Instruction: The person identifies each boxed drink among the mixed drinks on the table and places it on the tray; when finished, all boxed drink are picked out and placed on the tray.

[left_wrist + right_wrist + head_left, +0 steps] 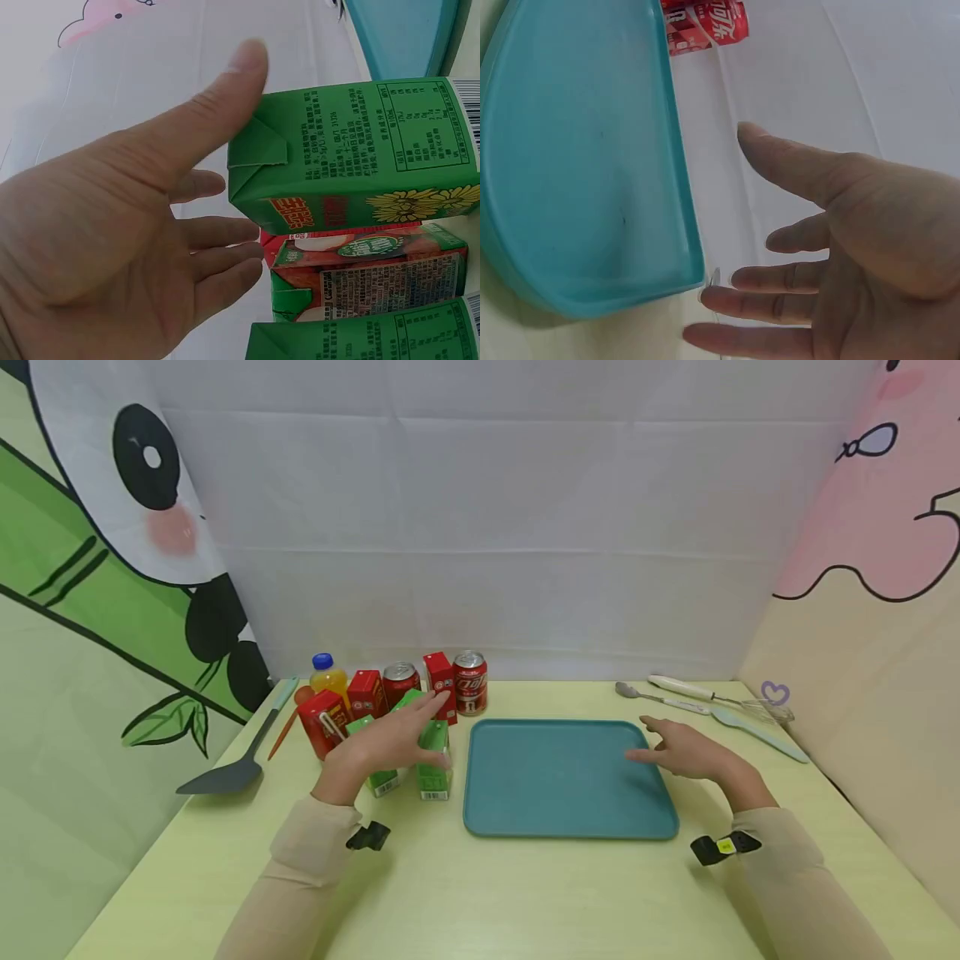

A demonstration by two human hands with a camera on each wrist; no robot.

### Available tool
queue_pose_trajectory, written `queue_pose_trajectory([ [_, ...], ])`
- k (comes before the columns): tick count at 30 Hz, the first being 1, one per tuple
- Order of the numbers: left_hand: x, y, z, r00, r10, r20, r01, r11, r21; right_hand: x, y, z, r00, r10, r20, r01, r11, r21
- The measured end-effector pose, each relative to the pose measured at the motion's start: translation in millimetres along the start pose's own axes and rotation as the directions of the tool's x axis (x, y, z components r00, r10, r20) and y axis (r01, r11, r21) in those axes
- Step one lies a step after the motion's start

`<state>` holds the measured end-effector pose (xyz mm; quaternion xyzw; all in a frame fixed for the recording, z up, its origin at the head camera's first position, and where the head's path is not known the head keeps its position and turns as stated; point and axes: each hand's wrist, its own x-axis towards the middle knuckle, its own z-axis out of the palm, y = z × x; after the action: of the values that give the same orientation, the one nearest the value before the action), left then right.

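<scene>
My left hand [390, 737] hovers over several green drink cartons, fingers extended and thumb apart. In the left wrist view, the thumb overlaps the top corner of the nearest green carton [352, 142]; whether it touches cannot be told. Below that carton appear a carton with apple pictures [375, 281] and another green carton [360, 337]. The blue-green tray [555, 777] lies flat right of the cartons. Over its right edge is my right hand [686, 750], fingers spread and holding nothing, as the right wrist view also shows beside the tray [570, 150].
Behind the cartons stand a cola can [471, 685], another red can [401, 683], red cartons [367, 693] and a juice bottle [328, 678]. A dark turner [228, 777] lies far left. At the right back are a spoon [628, 691], a whisk [682, 687] and a pale spatula [757, 735].
</scene>
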<state>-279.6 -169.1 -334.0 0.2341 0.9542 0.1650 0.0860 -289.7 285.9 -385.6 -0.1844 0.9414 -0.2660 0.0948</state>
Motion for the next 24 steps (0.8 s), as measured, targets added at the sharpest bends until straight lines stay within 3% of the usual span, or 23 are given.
queue_pose_trajectory([
  [7, -0.2, 1.2, -0.3, 0.999, 0.045, 0.003, -0.045, 0.999, -0.027, 1.7, 15.8, 1.7, 0.996, 0.052, 0.079, -0.067, 0.975, 0.212],
  [13, 0.6, 2.4, -2.3, 0.999, 0.04, 0.01, -0.04, 0.999, -0.023, 3.7, 32.4, 2.2, 0.989, 0.08, 0.123, -0.12, 0.925, 0.361],
  [24, 2.1, 1.2, -0.7, 0.999, 0.011, 0.03, -0.011, 1.0, -0.01, 4.9, 43.4, 4.6, 0.978, 0.129, 0.167, -0.195, 0.852, 0.486],
])
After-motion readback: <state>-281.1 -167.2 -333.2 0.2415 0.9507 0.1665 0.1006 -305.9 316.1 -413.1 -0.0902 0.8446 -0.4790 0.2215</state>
